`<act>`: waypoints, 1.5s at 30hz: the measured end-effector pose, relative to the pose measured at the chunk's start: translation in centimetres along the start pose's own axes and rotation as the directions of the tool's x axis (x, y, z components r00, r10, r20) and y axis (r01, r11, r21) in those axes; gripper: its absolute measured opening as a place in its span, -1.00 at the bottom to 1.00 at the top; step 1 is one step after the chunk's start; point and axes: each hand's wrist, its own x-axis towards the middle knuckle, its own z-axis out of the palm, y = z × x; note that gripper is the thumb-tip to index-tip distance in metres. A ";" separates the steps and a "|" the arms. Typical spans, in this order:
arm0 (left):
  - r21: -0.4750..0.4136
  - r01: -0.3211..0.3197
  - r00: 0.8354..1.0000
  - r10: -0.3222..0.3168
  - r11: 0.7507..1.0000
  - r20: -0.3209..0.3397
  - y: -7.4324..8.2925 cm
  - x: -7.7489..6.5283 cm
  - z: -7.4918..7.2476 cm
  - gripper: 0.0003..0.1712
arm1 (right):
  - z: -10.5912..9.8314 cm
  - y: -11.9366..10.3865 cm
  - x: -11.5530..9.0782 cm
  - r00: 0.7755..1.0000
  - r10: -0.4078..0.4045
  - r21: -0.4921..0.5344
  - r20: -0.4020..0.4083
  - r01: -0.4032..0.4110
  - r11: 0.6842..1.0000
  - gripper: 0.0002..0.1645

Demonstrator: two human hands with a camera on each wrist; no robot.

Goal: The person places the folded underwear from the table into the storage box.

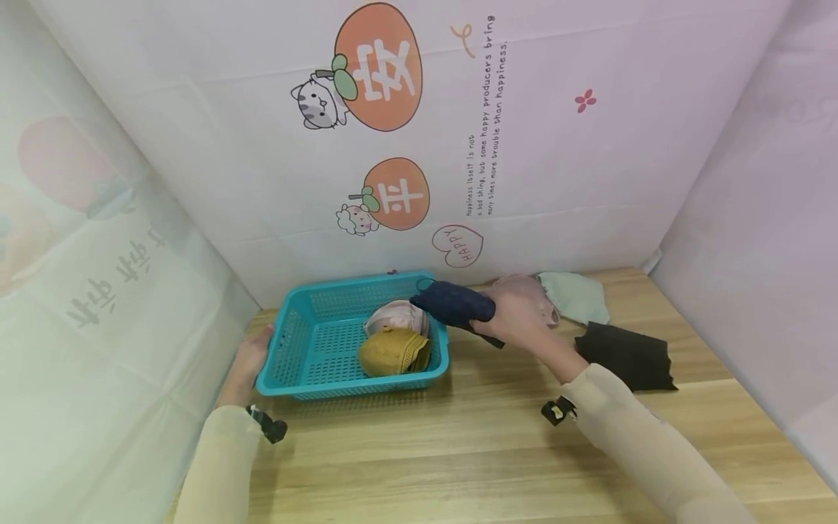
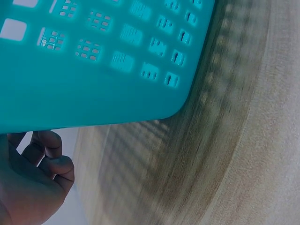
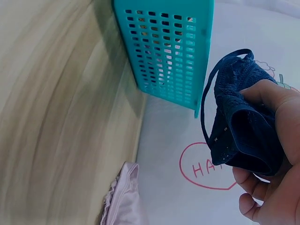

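My right hand [image 1: 519, 314] grips a folded navy lace bra [image 1: 452, 303] by its right end, beside and above the right rim of a turquoise plastic basket [image 1: 353, 389]. In the right wrist view a thin strap loops from the bra [image 3: 232, 103], with the thumb on one side and fingers on the other. At the basket's left end my left hand [image 1: 252, 355] holds the rim; the left wrist view shows its curled fingers [image 2: 49, 143] at the edge. Inside the basket, on the right, a mustard-yellow bra [image 1: 389, 353] lies in front of a pale pink bra [image 1: 398, 314].
Right of the basket, a pink garment [image 1: 548, 311] lies partly behind my right hand. Beside it are a mint-green cloth garment [image 1: 576, 297] and a black one [image 1: 627, 356] on the wooden table [image 1: 419, 451]. Printed white sheets [image 1: 556, 182] wall the back and both sides.
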 end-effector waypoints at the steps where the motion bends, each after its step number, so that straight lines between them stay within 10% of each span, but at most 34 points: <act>1: -0.002 0.002 1.000 -0.002 1.000 0.000 0.0 0.0 0.0 0.08 | 0.0 -0.1 0.1 1.000 0.004 0.022 0.010 -0.004 1.000 -0.60; 8: 0.001 0.011 1.000 -0.011 1.000 -0.011 0.1 0.1 0.1 0.09 | 0.4 -0.9 0.6 0.997 0.035 0.174 0.066 -0.046 0.984 -0.66; 45: 0.053 -0.044 0.999 0.045 0.998 -0.005 -0.3 0.1 0.1 0.15 | 1.4 -5.2 4.7 0.961 0.059 0.221 0.272 -0.122 0.968 -0.58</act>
